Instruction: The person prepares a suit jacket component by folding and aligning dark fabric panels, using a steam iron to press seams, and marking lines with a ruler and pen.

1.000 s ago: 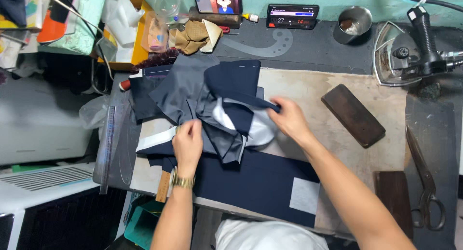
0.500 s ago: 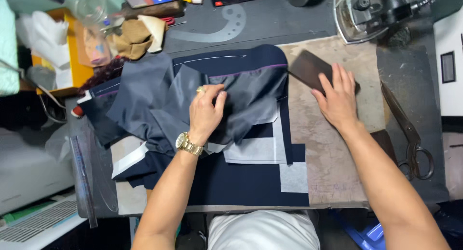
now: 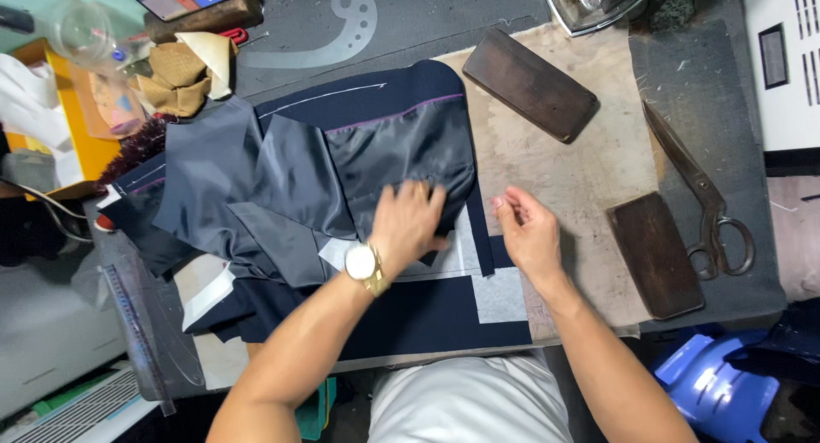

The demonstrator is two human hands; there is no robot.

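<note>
1. The left hand [image 3: 408, 223] lies flat, fingers spread, on the grey lining [image 3: 401, 157] of the dark navy garment piece [image 3: 427, 310]; it presses the cloth down and grasps nothing. Half a sec ago the same hand was bunched on the folds, w/ fingers curled

2. The right hand [image 3: 528, 234] is now just beside the garment's right edge, over the white interfacing patch [image 3: 500, 293]. The fingers are half curled and the fingertips pinched together, maybe on a thread or pin; too small to tell, so I cannot say if it holds sth. Half a sec ago this hand was up on the dark wooden block [image 3: 530, 84]; now it is well apart from the block

3. The lining looks flatter vs. before: one sec ago the garment was a heap of folds, now the panel w/ the purple seam line is spread out, rounded corner pointing to the far side of the table [image 3: 581, 165]

4. My judgement: the cloth is going from bundled to laid flat, and both hands are gathered at its right part, so the work in hand is smoothing and arranging this panel

5. Around: a second dark block [image 3: 653, 255] and the big scissors [image 3: 705, 199] lie to the right, untouched; a clear curved ruler [image 3: 342, 33] lies at the far side; a straight ruler [image 3: 137, 328] hangs at the left edge
</note>
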